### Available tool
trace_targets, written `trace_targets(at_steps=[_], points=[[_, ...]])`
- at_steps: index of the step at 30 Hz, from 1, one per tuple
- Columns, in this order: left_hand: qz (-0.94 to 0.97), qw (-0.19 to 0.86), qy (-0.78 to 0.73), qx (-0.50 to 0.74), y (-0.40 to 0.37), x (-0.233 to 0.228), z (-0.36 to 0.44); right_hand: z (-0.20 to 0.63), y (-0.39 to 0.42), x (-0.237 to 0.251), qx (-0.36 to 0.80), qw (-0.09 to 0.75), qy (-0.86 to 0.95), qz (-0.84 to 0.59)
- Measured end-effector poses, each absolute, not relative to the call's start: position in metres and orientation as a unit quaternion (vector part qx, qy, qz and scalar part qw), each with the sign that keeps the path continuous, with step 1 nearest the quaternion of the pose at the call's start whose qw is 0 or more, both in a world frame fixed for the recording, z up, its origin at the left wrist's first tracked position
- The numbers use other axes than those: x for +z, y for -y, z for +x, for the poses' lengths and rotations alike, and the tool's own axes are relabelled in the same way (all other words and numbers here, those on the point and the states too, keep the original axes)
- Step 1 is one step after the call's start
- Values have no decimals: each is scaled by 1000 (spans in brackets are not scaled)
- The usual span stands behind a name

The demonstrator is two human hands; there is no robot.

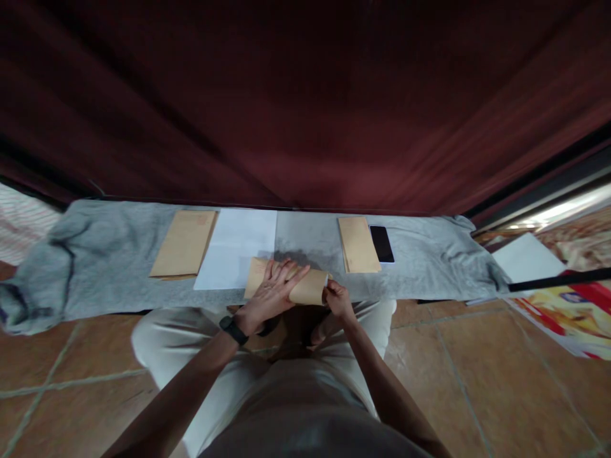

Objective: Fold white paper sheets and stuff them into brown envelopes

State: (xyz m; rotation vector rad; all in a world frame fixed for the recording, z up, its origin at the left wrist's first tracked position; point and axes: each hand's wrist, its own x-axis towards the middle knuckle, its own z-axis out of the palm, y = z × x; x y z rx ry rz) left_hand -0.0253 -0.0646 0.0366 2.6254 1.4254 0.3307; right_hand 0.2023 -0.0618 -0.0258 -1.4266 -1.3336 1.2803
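Your left hand lies flat, fingers extended and slightly spread, pressing the brown envelope onto the grey cloth at its near edge. Your right hand pinches the envelope's right end, fingers curled closed on it. White paper lies just beside the envelope, to its left.

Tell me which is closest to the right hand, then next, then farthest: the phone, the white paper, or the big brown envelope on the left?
From the right hand, in the head view:
1. Phone, up and to its right.
2. White paper, to its left, past the envelope being held.
3. Big brown envelope, farthest left on the grey cloth.
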Motion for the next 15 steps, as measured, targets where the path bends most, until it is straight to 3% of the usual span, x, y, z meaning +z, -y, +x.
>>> trace_targets(at_steps=[10,15], points=[[873,63,-461,142,62,38,-26,191,59,-16,508,459,446,-577],[761,101,-571,290,82,28,-16,193,54,-11,509,494,383,-591]])
